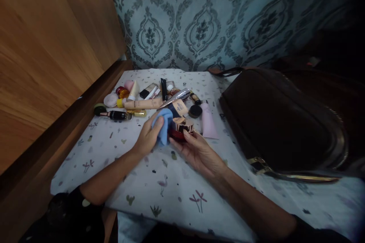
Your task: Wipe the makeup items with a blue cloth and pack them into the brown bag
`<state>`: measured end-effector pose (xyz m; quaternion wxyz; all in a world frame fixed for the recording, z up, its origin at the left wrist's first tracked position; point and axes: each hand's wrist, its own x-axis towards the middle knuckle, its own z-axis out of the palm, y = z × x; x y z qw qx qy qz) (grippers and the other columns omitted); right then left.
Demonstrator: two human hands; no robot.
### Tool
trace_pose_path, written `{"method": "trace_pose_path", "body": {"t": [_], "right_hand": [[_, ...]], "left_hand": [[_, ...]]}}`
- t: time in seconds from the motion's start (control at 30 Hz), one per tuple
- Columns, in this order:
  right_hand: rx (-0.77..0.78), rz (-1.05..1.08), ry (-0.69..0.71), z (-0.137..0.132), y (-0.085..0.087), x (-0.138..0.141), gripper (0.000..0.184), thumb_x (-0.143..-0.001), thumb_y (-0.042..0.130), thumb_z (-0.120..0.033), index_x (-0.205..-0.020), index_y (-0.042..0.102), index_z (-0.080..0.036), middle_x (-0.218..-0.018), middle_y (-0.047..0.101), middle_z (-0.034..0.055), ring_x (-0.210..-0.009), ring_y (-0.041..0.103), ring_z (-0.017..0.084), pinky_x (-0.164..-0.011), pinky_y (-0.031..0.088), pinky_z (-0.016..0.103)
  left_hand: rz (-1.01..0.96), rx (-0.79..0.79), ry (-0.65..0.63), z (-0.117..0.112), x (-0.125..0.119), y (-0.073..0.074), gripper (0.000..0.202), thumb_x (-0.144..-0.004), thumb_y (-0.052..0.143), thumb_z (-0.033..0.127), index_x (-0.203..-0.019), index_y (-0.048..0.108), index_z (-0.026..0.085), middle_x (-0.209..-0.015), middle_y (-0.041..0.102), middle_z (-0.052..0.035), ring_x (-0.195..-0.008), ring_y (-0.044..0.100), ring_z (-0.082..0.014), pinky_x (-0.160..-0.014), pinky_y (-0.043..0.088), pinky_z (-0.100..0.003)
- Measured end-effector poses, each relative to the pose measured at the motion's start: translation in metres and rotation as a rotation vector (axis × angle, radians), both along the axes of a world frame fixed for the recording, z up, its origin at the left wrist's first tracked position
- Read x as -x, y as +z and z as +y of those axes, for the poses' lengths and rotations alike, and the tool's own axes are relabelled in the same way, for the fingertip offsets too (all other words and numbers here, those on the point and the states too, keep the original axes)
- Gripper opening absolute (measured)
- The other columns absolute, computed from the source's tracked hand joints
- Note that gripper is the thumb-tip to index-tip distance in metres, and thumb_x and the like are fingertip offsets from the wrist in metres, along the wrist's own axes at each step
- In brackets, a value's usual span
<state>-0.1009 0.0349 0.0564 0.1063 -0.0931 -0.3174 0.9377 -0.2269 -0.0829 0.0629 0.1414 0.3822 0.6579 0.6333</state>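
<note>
My left hand is closed on a blue cloth and presses it against a small red jar with a rose-gold lid. My right hand cups that jar from below and the right, fingers wrapped round it. Both hands hover just above a white tablecloth with small prints.
Behind the hands lies a heap of cosmetics: a beige tube, a black-and-gold bottle, a pink tube, a small black pot. A large dark brown bag fills the right. A wooden panel stands left; patterned wall behind.
</note>
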Motion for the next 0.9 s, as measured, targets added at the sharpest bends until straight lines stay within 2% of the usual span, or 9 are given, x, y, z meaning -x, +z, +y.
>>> {"method": "trace_pose_path", "body": {"t": [0.13, 0.23, 0.33, 0.4, 0.5, 0.57, 0.7, 0.83, 0.9], "right_hand": [[-0.017, -0.020, -0.043, 0.001, -0.002, 0.002, 0.038, -0.074, 0.087, -0.031, -0.106, 0.068, -0.025, -0.119, 0.070, 0.0008, -0.098, 0.068, 0.014, -0.081, 0.059, 0.023], [-0.036, -0.027, -0.042, 0.000, -0.003, 0.002, 0.035, -0.077, 0.084, -0.041, -0.104, 0.070, -0.024, -0.111, 0.072, 0.0004, -0.089, 0.067, 0.012, -0.074, 0.058, 0.020], [-0.015, -0.028, -0.014, 0.000, -0.002, 0.001, 0.035, -0.076, 0.084, -0.044, -0.104, 0.072, -0.025, -0.099, 0.074, -0.0013, -0.083, 0.067, 0.012, -0.071, 0.056, 0.020], [0.017, -0.042, 0.007, 0.000, -0.001, 0.001, 0.036, -0.075, 0.084, -0.046, -0.102, 0.073, -0.025, -0.094, 0.075, -0.0013, -0.082, 0.067, 0.012, -0.072, 0.056, 0.020], [0.055, -0.080, 0.045, -0.001, 0.000, -0.001, 0.039, -0.072, 0.086, -0.047, -0.100, 0.072, -0.024, -0.094, 0.076, -0.0001, -0.083, 0.068, 0.014, -0.074, 0.057, 0.024], [0.066, -0.088, 0.070, -0.001, 0.000, -0.002, 0.042, -0.071, 0.086, -0.048, -0.103, 0.071, -0.025, -0.097, 0.076, 0.0012, -0.083, 0.068, 0.016, -0.069, 0.057, 0.026], [0.067, -0.092, 0.076, 0.000, 0.000, -0.003, 0.045, -0.077, 0.079, -0.056, -0.108, 0.067, -0.026, -0.103, 0.074, 0.0040, -0.084, 0.068, 0.018, -0.059, 0.052, 0.025], [0.075, -0.086, 0.048, 0.002, 0.002, -0.003, 0.044, -0.077, 0.078, -0.056, -0.107, 0.067, -0.026, -0.100, 0.073, 0.0024, -0.082, 0.067, 0.016, -0.059, 0.052, 0.023], [0.074, -0.087, 0.015, 0.003, 0.004, -0.003, 0.044, -0.074, 0.083, -0.053, -0.105, 0.069, -0.025, -0.100, 0.073, 0.0020, -0.085, 0.067, 0.016, -0.064, 0.054, 0.023]], "left_hand": [[0.337, 0.055, -0.179, -0.004, -0.007, 0.003, 0.049, -0.094, 0.057, 0.053, -0.131, 0.056, 0.020, -0.118, 0.061, -0.0106, -0.113, 0.056, -0.0274, -0.103, 0.045, -0.043], [0.516, 0.090, -0.176, -0.003, -0.006, -0.002, 0.065, -0.088, 0.064, 0.056, -0.140, 0.048, 0.020, -0.128, 0.055, -0.0142, -0.120, 0.052, -0.0316, -0.105, 0.044, -0.047], [0.615, 0.089, -0.113, -0.002, -0.003, -0.007, 0.061, -0.089, 0.062, 0.058, -0.134, 0.050, 0.019, -0.122, 0.056, -0.0144, -0.114, 0.055, -0.0307, -0.099, 0.047, -0.046], [0.662, 0.071, -0.060, -0.003, -0.002, -0.006, 0.051, -0.088, 0.063, 0.058, -0.118, 0.056, 0.018, -0.107, 0.060, -0.0103, -0.101, 0.057, -0.0269, -0.089, 0.050, -0.041], [0.611, 0.061, 0.020, -0.007, -0.003, 0.002, 0.039, -0.088, 0.064, 0.057, -0.087, 0.053, 0.020, -0.080, 0.054, -0.0005, -0.076, 0.053, -0.0183, -0.071, 0.047, -0.032], [0.527, 0.042, 0.079, -0.009, -0.004, 0.008, 0.039, -0.093, 0.057, 0.055, -0.077, 0.047, 0.021, -0.073, 0.047, 0.0017, -0.069, 0.048, -0.0157, -0.066, 0.044, -0.030], [0.362, -0.011, 0.168, -0.008, -0.002, 0.015, 0.035, -0.100, 0.044, 0.050, -0.082, 0.055, 0.022, -0.086, 0.056, -0.0039, -0.087, 0.055, -0.0198, -0.078, 0.046, -0.033], [0.126, 0.041, 0.113, -0.008, -0.003, 0.013, 0.028, -0.097, 0.053, 0.044, -0.080, 0.050, 0.022, -0.071, 0.055, 0.0025, -0.066, 0.053, -0.0139, -0.063, 0.046, -0.026], [0.137, 0.043, 0.104, -0.008, -0.006, 0.014, 0.023, -0.096, 0.057, 0.040, -0.083, 0.053, 0.021, -0.068, 0.054, 0.0045, -0.061, 0.051, -0.0119, -0.059, 0.045, -0.024]]}}
